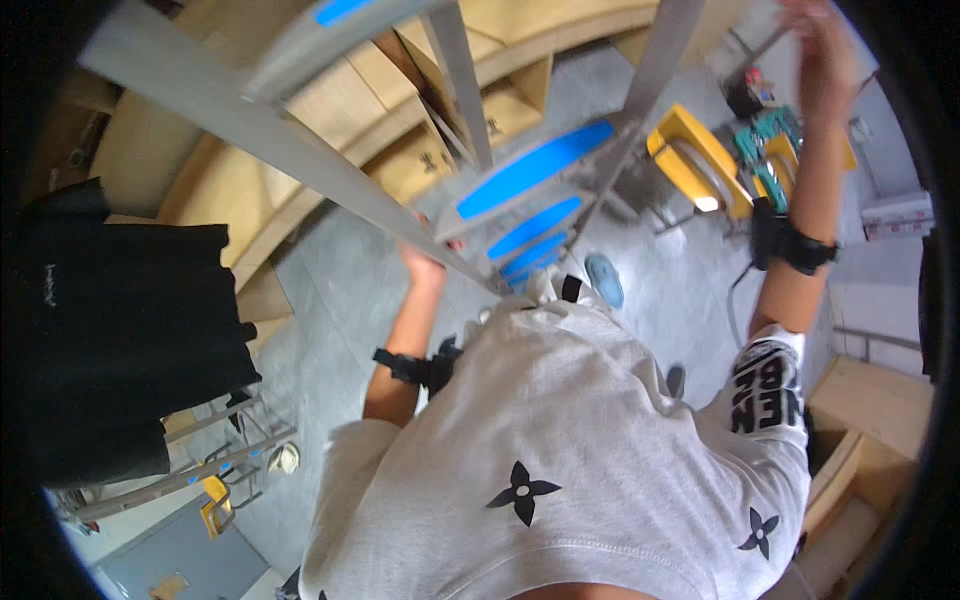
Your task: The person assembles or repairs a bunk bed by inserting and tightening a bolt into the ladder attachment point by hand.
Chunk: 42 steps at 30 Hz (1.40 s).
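My left hand (424, 262) is wrapped round the side rail of a metal stepladder (330, 160), fingertips showing on the rail's far side. Blue treads (535, 168) run down the ladder in front of my body. My right hand (822, 45) is raised at the upper right, smeared by motion and partly at the picture's rim. I cannot make out its fingers or anything in them. A black strapped device sits on each forearm. Below the right hand, on the floor side, are a yellow-framed object (700, 160) and teal tools (770, 150).
Pale wooden cabinets (400, 165) curve along the far side. A black cloth (130, 330) hangs at the left, above another ladder (190, 480). Wooden panels (870, 400) stand at the right. A blue-grey shoe (603, 280) shows on the grey tiled floor (330, 280).
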Available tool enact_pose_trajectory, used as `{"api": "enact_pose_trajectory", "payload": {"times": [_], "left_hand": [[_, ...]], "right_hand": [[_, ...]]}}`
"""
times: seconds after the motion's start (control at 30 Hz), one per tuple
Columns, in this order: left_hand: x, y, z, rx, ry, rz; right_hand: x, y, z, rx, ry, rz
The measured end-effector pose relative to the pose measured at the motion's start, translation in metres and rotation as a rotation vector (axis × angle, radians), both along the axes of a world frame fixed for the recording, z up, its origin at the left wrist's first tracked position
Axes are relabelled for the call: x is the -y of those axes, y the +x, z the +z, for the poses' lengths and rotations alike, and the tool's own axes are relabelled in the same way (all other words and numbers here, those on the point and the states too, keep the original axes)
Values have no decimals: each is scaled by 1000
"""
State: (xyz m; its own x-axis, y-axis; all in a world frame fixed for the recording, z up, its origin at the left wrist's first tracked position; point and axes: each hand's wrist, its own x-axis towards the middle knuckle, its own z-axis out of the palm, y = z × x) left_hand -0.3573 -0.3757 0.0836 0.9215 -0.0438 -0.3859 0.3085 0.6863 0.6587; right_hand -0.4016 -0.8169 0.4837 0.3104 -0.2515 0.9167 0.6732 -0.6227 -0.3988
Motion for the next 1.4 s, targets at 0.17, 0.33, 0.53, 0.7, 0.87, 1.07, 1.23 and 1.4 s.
{"api": "enact_pose_trajectory", "payload": {"times": [0.17, 0.33, 0.53, 0.7, 0.87, 1.07, 1.23, 1.4], "left_hand": [[20, 1, 41, 102, 92, -151], [31, -15, 60, 39, 130, -127], [22, -16, 55, 51, 10, -74], [19, -22, 64, 27, 40, -75], [19, -26, 69, 3, 52, -55], [17, -12, 53, 28, 26, -89], [12, -10, 29, -30, 183, 84], [-14, -36, -34, -38, 232, -85]], "right_hand": [[-14, 24, -211, -661, 272, 249], [-34, 37, -253, -842, 474, 391], [-62, 49, -239, -720, 646, 216], [-70, 39, -229, -720, 660, 83], [-69, 36, -239, -700, 634, 61], [-69, 51, -238, -692, 620, 58], [-68, 44, -240, -707, 740, 136], [-71, 34, -253, -788, 655, 131]]}}
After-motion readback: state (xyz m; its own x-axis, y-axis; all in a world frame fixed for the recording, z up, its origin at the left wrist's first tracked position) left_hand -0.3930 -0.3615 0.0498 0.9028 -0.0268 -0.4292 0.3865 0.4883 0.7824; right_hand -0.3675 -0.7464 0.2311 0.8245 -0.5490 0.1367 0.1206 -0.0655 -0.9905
